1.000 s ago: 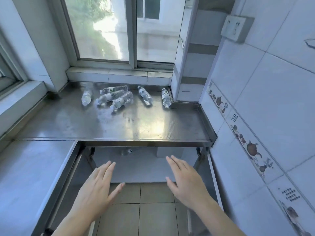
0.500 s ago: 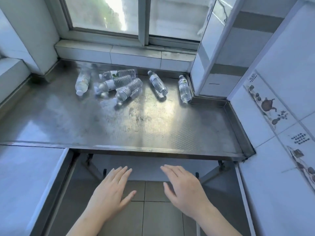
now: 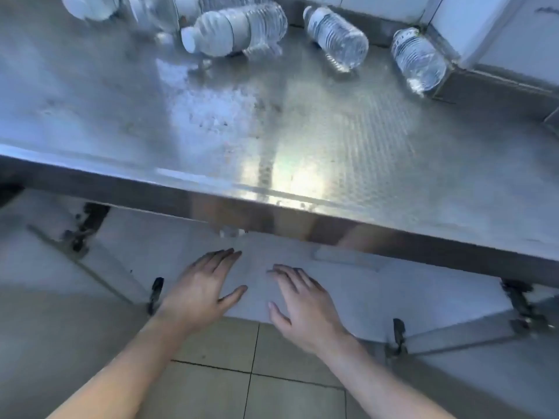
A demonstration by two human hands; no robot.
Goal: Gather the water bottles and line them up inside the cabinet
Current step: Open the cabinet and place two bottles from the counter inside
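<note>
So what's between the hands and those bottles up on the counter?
In the head view, both hands, left and right, hang open below the counter's front edge. Between that edge and the lying bottles is a bare stretch of steel countertop.

Clear plastic water bottles (image 3: 236, 31) are lying on their sides, scattered along the steel counter's (image 3: 302, 131) far edge, above the cabinet (image 3: 302, 282).

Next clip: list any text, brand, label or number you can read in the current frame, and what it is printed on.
No text is legible in this frame.
Right-hand water bottle: dark print on its label band, too blurred to read.
Middle water bottle: faint dark marks on the label, too blurred to read.
Left water bottle: no readable label.
Steel countertop, cabinet doors and both hands: no markings visible.
</note>
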